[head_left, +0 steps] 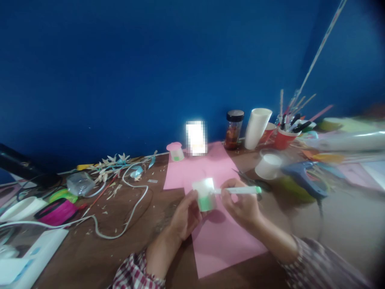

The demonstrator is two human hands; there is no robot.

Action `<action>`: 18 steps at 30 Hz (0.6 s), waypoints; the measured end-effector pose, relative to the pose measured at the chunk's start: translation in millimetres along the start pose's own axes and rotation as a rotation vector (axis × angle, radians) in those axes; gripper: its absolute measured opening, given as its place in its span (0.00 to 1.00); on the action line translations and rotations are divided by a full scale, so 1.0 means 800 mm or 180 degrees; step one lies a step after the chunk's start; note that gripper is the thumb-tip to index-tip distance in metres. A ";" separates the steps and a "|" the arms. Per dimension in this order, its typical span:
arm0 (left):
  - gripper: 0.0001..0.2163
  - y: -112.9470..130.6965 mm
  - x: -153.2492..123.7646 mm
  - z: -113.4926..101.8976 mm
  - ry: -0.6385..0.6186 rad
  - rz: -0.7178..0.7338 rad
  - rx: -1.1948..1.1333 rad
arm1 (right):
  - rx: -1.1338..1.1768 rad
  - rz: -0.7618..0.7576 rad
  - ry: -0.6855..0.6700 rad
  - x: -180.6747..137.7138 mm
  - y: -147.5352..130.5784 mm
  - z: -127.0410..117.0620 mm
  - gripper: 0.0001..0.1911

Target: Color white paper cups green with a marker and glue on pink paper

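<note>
My left hand is closed around the side of a small white paper cup, which bears a green patch on its lower front. From the right, my right hand grips a white marker with a green end; its tip points at the cup, but blur hides whether it touches. Below both hands lies a sheet of pink paper. Further back, a similar small cup with a green patch stands under a pink round top.
A bright pixelated rectangle stands by the blue wall. Right are a dark-lidded jar, stacked white cups, a red cup of pens, a clear cup and a blue glue gun. Left lie a white cable, scraps and pink tape.
</note>
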State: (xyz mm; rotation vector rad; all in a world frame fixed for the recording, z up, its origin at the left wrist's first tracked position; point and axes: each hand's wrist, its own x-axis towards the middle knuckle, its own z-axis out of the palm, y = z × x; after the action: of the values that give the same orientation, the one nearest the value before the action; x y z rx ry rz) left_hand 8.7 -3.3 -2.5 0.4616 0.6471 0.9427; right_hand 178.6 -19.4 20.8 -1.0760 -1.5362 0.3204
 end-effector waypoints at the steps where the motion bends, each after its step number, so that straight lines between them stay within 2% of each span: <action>1: 0.13 0.000 -0.001 0.001 0.0041 -0.0003 0.0007 | 0.0035 0.0000 0.0052 0.000 -0.001 0.000 0.04; 4: 0.13 0.000 -0.001 0.001 0.0126 -0.0008 0.0050 | 0.0137 0.0033 0.0157 0.001 -0.002 0.000 0.04; 11: 0.18 -0.001 0.001 0.002 0.0042 -0.0135 -0.0095 | 0.0040 0.0009 0.0259 0.003 -0.004 0.001 0.05; 18: 0.14 -0.003 0.003 0.003 -0.0129 -0.0024 -0.0302 | -0.0050 -0.0002 0.0088 0.003 -0.005 0.001 0.04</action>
State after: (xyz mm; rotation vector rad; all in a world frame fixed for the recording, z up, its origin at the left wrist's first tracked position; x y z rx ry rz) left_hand 12.5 -2.9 -3.0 0.3925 0.5646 0.9504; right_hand 176.4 -19.6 25.1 -1.0881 -1.5167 0.2925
